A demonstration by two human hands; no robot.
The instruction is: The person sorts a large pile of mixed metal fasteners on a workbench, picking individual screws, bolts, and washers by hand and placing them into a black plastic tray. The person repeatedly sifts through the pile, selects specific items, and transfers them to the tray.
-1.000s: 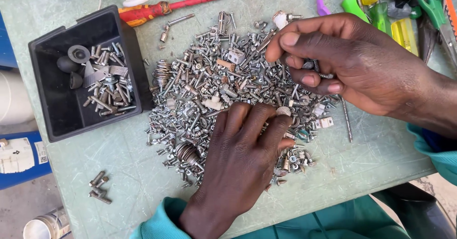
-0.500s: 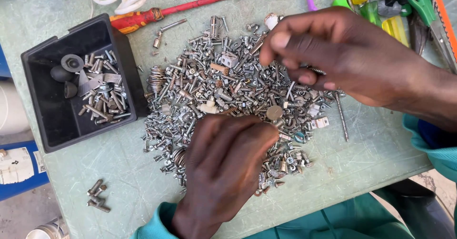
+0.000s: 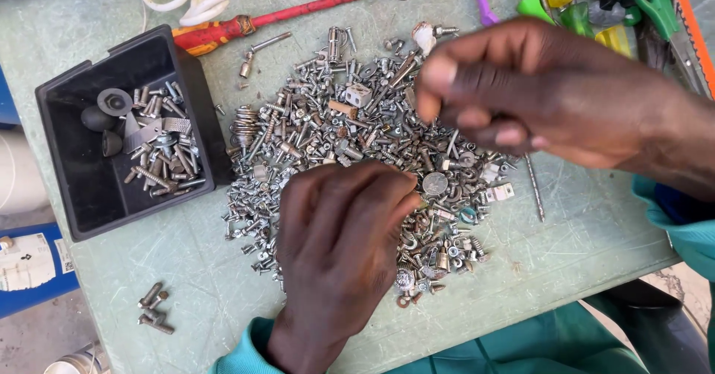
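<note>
Where the table [image 3: 581, 270] ends at lower left, a blue container [image 3: 30, 270] shows a white rectangular label. Pale green and scratched, the table carries a black bin [image 3: 89, 195] of screws, a red screwdriver [image 3: 283, 13] and bright tools along the far edge. At its centre lies the screw pile [image 3: 328, 136], silvery, mixed with washers. The left hand [image 3: 342, 247] rests flat on it, fingers loosely spread, holding nothing visible. The right hand [image 3: 536, 95] hovers over it, fingertips pinched; whether they hold anything I cannot tell.
</note>
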